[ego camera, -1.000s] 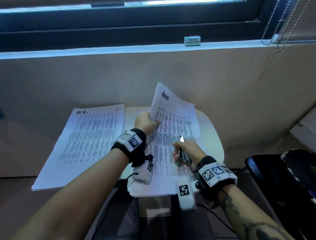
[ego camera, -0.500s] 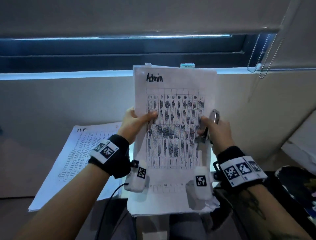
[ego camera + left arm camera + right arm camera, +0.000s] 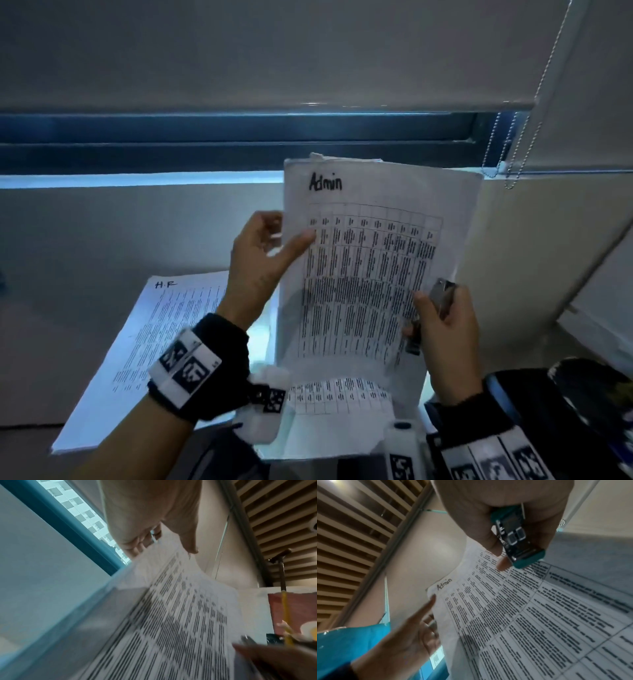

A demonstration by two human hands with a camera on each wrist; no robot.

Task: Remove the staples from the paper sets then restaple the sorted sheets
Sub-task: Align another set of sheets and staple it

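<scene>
The Admin paper set (image 3: 363, 274) stands upright in front of me, its lower edge down by the sheets on the desk. My left hand (image 3: 263, 260) pinches its left edge, thumb on the front and fingers behind. My right hand (image 3: 445, 339) grips a teal and metal stapler (image 3: 442, 298) at the set's right edge, with the thumb lying on the paper. The right wrist view shows the stapler (image 3: 517, 540) in my fist above the printed table (image 3: 522, 615). Blurred sheets (image 3: 180, 615) run under my left thumb in the left wrist view.
An H.R paper stack (image 3: 154, 342) lies flat on the left of the small white desk (image 3: 263, 339). More printed sheets (image 3: 335, 397) lie under the raised set. A windowsill (image 3: 137, 180) and a blind chain (image 3: 513, 154) are behind; a dark seat (image 3: 582, 394) is at the right.
The Admin set has gone from lying half-lifted on the desk to standing upright. My left hand slid higher along its left edge, and my right hand with the stapler moved to the right edge.
</scene>
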